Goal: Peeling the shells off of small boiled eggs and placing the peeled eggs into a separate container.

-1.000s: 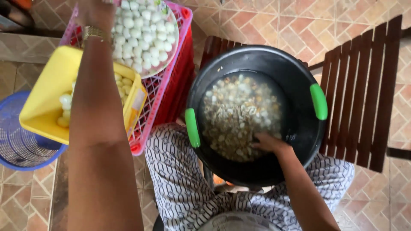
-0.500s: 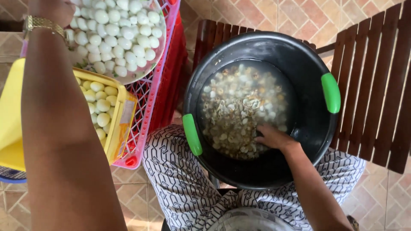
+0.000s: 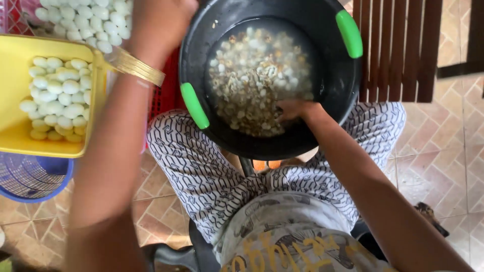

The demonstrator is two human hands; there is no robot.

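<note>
My right hand (image 3: pixel 295 108) is down in the black tub (image 3: pixel 333 75) that rests on my lap, its fingers sunk among the small pale and brown shelled pieces (image 3: pixel 252 75) floating in the water there; the fingers curl into the mass, but I cannot tell whether they are closed on any one piece, since the tips are hidden under the surface. The tub has two bright green handles, one (image 3: pixel 194 106) toward my left knee and one (image 3: pixel 349 32) on the far rim. My left hand (image 3: pixel 161 20) is raised at the top of the view, just beyond the tub's near-left rim, fingers bunched together in a loose fist; what it encloses, if anything, I cannot see. A gold bangle (image 3: pixel 133 65) sits on that wrist. Just past the left hand lies a heap of small white peeled eggs (image 3: pixel 85 20) on a tray at the upper left. Below it, beside my left forearm, stands a yellow box (image 3: pixel 15 136) with more white and pale yellow eggs (image 3: pixel 58 95) piled against its right side. A blue mesh basket (image 3: pixel 30 179) peeks from under the yellow box. A red crate (image 3: pixel 166 95) shows between the box and the tub. A dark wooden slatted chair (image 3: pixel 403 45) stands behind the tub on the tiled floor (image 3: pixel 438 151).
</note>
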